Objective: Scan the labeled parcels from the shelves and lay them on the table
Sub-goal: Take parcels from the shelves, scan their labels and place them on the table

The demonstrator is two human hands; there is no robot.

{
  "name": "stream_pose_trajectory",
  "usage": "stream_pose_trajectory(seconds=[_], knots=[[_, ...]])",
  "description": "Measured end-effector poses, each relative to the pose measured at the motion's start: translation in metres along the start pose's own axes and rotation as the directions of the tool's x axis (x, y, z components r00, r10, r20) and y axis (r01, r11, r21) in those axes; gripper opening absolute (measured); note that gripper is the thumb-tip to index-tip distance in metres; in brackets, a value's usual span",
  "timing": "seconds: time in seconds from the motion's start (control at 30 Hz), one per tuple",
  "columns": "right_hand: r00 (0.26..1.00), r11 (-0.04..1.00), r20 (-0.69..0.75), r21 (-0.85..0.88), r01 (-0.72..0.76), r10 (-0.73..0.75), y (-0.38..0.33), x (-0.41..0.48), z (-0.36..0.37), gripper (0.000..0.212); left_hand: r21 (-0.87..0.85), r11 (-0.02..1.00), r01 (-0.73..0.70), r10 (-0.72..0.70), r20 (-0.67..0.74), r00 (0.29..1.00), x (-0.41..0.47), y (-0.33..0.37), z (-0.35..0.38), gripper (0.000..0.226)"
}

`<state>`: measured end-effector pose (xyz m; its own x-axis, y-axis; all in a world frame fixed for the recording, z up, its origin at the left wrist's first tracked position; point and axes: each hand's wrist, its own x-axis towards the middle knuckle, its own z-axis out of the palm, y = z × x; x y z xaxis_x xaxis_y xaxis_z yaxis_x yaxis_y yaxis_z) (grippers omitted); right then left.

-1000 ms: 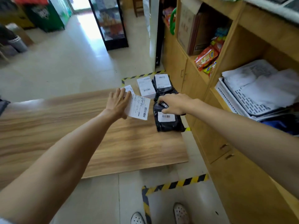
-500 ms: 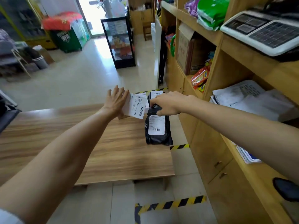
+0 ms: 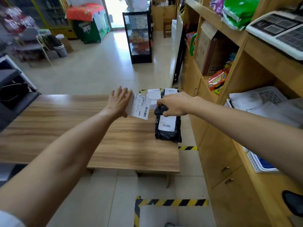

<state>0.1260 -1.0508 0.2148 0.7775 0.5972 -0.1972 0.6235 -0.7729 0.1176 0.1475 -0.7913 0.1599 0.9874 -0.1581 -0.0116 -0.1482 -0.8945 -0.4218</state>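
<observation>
A black bag parcel with a white barcode label lies at the right end of the wooden table. My right hand grips its bunched far end from above. My left hand has straight, spread fingers laid against a white labeled parcel just left of the black one. Behind them lie another white parcel and a second black parcel, partly hidden by my hands. More pale parcels sit on the shelf at the right.
Wooden shelves and cupboards run along the right, close to the table's end. A weighing scale and snack bags sit higher up. A white basket juts from a lower shelf. Yellow-black tape marks the floor. A glass cabinet stands beyond.
The view has lifted, so the room and upper shelves show more. Both hands have kept their places at the parcels; the white parcel has stayed against my left palm.
</observation>
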Motion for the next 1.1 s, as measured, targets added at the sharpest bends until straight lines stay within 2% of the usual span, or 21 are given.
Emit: stream_pose_trajectory(seconds=[0.13,0.27,0.43,0.57,0.73,0.9,1.0,1.1], knots=[[0.998,0.998,0.007,-0.011,0.06,-0.06,-0.038,0.031,0.002,0.045,-0.053,0.996,0.066,-0.062,0.067,0.996,-0.046,-0.038,0.032,0.121],[0.985,0.985,-0.013,-0.001,0.172,-0.172,-0.103,0.073,-0.003,0.038,-0.101,0.983,0.151,-0.138,0.127,0.982,-0.109,-0.096,0.071,0.122],[0.942,0.942,-0.012,0.017,0.335,-0.334,-0.219,0.131,-0.018,0.033,-0.152,0.951,0.268,-0.247,0.143,0.958,-0.21,-0.176,0.114,0.117],[0.877,0.877,-0.015,-0.019,0.48,-0.481,-0.325,0.166,-0.041,0.031,-0.186,0.908,0.375,-0.35,0.151,0.924,-0.302,-0.239,0.149,0.115],[0.767,0.767,-0.043,-0.094,0.635,-0.64,-0.474,0.198,-0.068,0.037,-0.137,0.777,0.614,-0.572,0.252,0.781,-0.443,-0.308,0.175,0.117],[0.615,0.616,-0.052,-0.111,0.78,-0.787,-0.62,0.198,-0.079,0.043,-0.058,0.595,0.802,-0.746,0.332,0.578,-0.577,-0.34,0.184,0.107],[0.527,0.526,-0.031,-0.122,0.842,-0.85,-0.689,0.188,-0.08,0.041,-0.019,0.485,0.874,-0.805,0.381,0.455,-0.636,-0.348,0.19,0.105],[0.427,0.426,-0.022,-0.136,0.895,-0.904,-0.75,0.182,-0.082,0.037,0.026,0.405,0.914,-0.842,0.4,0.362,-0.684,-0.357,0.197,0.107]])
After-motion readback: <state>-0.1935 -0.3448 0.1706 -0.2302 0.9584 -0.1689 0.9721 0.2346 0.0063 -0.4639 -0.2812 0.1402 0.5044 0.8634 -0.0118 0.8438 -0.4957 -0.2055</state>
